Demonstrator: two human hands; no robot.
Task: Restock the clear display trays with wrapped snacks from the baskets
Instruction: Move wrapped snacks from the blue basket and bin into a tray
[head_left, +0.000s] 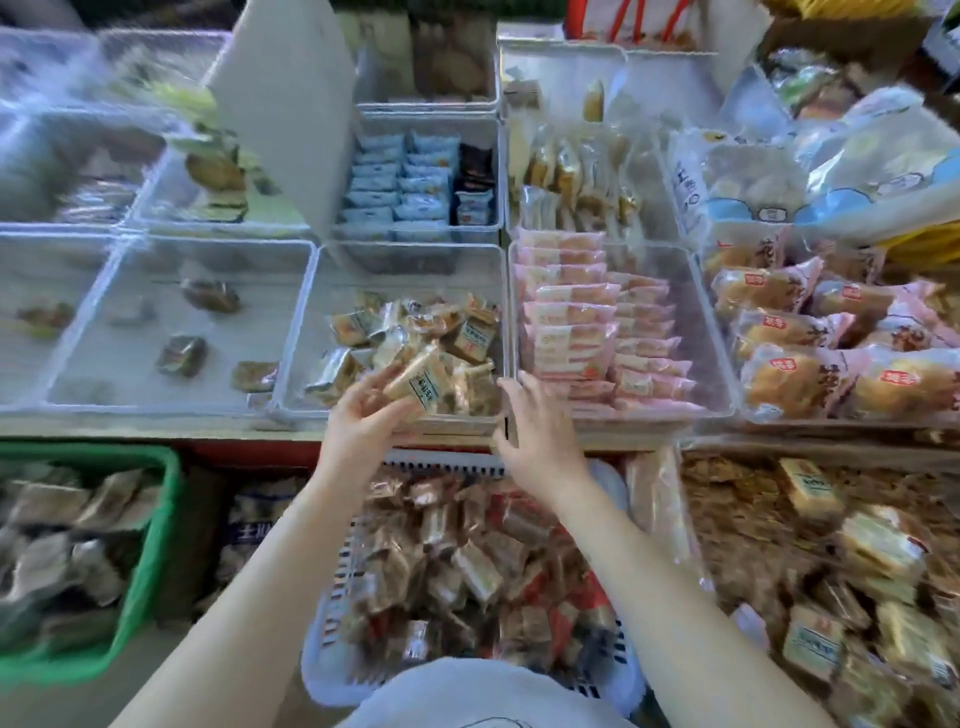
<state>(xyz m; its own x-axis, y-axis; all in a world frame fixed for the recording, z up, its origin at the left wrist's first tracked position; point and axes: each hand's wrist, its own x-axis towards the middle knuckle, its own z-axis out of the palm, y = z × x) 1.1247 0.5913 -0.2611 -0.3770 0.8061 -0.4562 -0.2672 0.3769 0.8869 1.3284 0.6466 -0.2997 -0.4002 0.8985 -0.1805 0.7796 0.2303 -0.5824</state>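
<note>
My left hand (371, 410) holds a wrapped snack (415, 384) over the near edge of the middle clear tray (306, 322), which I take as my landmark. That tray looks roughly half filled, heaped on its near right side. My right hand (535, 431) hangs with fingers loose and empty at the tray's near right corner. Below the tray, the white basket (332, 613) remains full of snacks. The tray left of it (104, 291) has only scattered pieces, so much restocking seems left.
</note>
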